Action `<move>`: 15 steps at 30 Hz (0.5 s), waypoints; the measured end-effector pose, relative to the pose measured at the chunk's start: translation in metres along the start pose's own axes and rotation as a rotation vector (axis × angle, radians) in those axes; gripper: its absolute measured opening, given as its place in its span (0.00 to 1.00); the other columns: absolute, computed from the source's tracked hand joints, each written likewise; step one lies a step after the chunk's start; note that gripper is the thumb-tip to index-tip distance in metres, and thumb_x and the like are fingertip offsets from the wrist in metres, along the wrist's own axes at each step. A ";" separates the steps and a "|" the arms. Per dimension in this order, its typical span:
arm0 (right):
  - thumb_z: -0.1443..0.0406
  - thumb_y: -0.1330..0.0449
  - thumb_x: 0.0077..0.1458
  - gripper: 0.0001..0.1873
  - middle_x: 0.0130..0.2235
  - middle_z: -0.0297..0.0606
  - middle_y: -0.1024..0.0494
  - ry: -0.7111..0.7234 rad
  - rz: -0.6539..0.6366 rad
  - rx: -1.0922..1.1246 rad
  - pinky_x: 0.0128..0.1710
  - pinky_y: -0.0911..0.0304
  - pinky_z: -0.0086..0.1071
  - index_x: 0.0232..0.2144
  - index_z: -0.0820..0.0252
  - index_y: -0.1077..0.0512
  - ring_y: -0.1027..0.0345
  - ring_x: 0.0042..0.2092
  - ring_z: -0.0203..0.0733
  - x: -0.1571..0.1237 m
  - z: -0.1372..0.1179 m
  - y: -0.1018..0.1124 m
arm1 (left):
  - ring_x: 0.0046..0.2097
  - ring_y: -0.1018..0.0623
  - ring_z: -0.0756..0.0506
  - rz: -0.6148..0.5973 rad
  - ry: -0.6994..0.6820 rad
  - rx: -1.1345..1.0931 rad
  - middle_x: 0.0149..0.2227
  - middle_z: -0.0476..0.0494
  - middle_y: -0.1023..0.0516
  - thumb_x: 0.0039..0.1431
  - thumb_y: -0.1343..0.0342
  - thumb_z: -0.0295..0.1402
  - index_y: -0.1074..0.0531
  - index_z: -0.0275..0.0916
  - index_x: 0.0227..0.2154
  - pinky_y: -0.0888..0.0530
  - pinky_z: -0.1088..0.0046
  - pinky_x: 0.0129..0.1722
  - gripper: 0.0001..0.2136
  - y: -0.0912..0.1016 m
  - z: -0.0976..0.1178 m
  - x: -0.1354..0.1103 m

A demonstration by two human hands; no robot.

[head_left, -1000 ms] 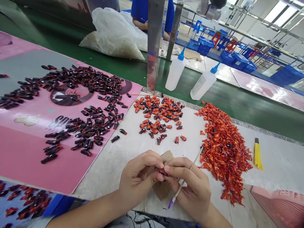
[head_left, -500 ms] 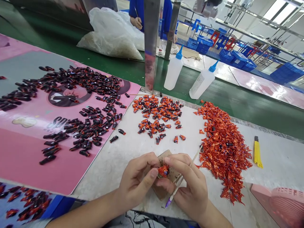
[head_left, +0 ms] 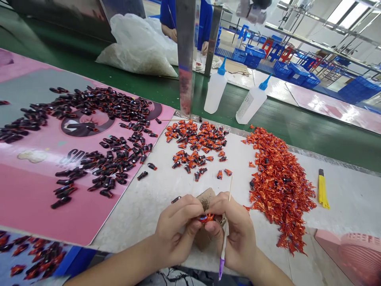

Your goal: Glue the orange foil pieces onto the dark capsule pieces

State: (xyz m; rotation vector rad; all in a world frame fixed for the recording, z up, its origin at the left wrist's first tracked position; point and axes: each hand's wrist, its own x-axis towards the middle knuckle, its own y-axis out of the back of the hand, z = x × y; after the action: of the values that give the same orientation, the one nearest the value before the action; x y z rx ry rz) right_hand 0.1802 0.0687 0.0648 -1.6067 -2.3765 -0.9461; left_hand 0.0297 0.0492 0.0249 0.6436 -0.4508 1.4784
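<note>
My left hand (head_left: 175, 227) and my right hand (head_left: 233, 234) meet low in the middle of the view. Their fingertips pinch a small dark piece wrapped in orange foil (head_left: 207, 218), partly hidden by my fingers. My right hand also grips a thin wooden stick (head_left: 226, 226) with a purple tip, now almost upright. Under my hands lies a scrap of brown cardboard (head_left: 206, 200). A lone black capsule (head_left: 176, 199) rests just beyond my left fingers.
Black capsules (head_left: 110, 167) cover a pink printed board (head_left: 26, 198) at left. Orange-wrapped pieces (head_left: 195, 147) lie ahead, and a heap of orange foil pieces (head_left: 279, 186) lies at right. A yellow utility knife (head_left: 322, 192), glue bottles (head_left: 216, 91), and a co-worker's blue sleeve (head_left: 168, 14) are beyond.
The wooden stick has swung from slanting to nearly upright. My fingers now cover more of the orange piece. A black capsule has appeared beside my left hand.
</note>
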 end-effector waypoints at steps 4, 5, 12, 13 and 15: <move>0.55 0.52 0.68 0.17 0.25 0.32 0.32 0.012 0.013 -0.036 0.31 0.42 0.33 0.30 0.58 0.36 0.38 0.28 0.36 -0.001 0.002 -0.003 | 0.30 0.27 0.47 -0.001 -0.043 0.068 0.28 0.43 0.27 0.68 0.53 0.28 0.29 0.37 0.40 0.27 0.73 0.29 0.07 0.000 0.000 0.001; 0.54 0.52 0.68 0.18 0.25 0.32 0.32 0.015 0.024 -0.046 0.30 0.42 0.34 0.29 0.57 0.37 0.38 0.28 0.36 -0.001 0.003 -0.003 | 0.30 0.27 0.47 0.000 -0.032 0.064 0.28 0.43 0.27 0.68 0.52 0.29 0.29 0.38 0.40 0.27 0.73 0.29 0.07 0.000 0.000 0.001; 0.51 0.42 0.62 0.17 0.26 0.30 0.29 0.062 0.102 -0.172 0.30 0.43 0.32 0.31 0.56 0.36 0.35 0.28 0.36 -0.002 0.002 -0.006 | 0.25 0.33 0.50 -0.006 0.408 -0.314 0.24 0.49 0.34 0.67 0.49 0.45 0.31 0.39 0.28 0.35 0.76 0.24 0.17 -0.004 0.003 0.002; 0.51 0.40 0.60 0.16 0.26 0.31 0.28 0.071 0.116 -0.185 0.30 0.42 0.32 0.32 0.56 0.35 0.35 0.28 0.37 -0.003 0.002 -0.006 | 0.26 0.34 0.50 -0.012 0.460 -0.372 0.24 0.49 0.34 0.65 0.48 0.46 0.30 0.38 0.28 0.36 0.76 0.24 0.17 -0.005 0.002 0.001; 0.52 0.38 0.59 0.15 0.27 0.31 0.27 0.093 0.131 -0.206 0.30 0.42 0.33 0.32 0.56 0.35 0.34 0.28 0.37 -0.003 0.001 -0.006 | 0.26 0.35 0.50 -0.012 0.525 -0.449 0.25 0.50 0.35 0.63 0.46 0.48 0.30 0.38 0.28 0.36 0.76 0.25 0.18 -0.006 0.000 0.000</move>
State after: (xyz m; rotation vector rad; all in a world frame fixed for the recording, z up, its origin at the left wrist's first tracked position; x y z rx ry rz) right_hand 0.1766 0.0649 0.0604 -1.7213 -2.1438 -1.2431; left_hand 0.0355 0.0491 0.0241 -0.1007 -0.3468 1.4055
